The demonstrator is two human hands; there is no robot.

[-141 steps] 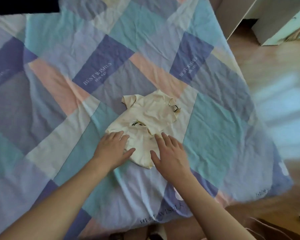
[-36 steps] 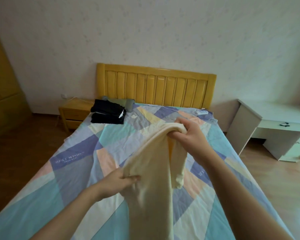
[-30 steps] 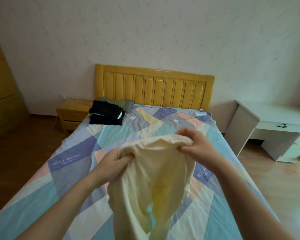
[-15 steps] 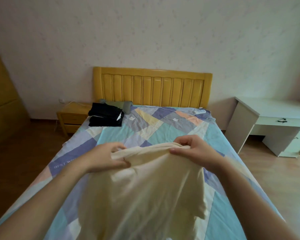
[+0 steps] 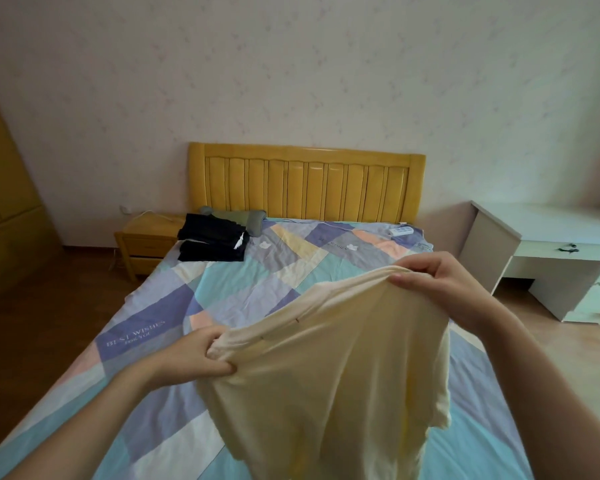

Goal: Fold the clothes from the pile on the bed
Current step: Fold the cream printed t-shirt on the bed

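Head view: I have the cream garment point(image 5: 333, 375) lifted off the bed point(image 5: 257, 285), hanging over its near half. My left hand point(image 5: 194, 355) bunches one end of the upper edge in curled fingers, low and to the left; my right hand point(image 5: 437, 285) pinches the other end, higher and farther right. I judge this spreads the cloth before laying it flat to fold. A folded dark stack point(image 5: 213, 242) sits far left by the headboard point(image 5: 305, 181), well apart.
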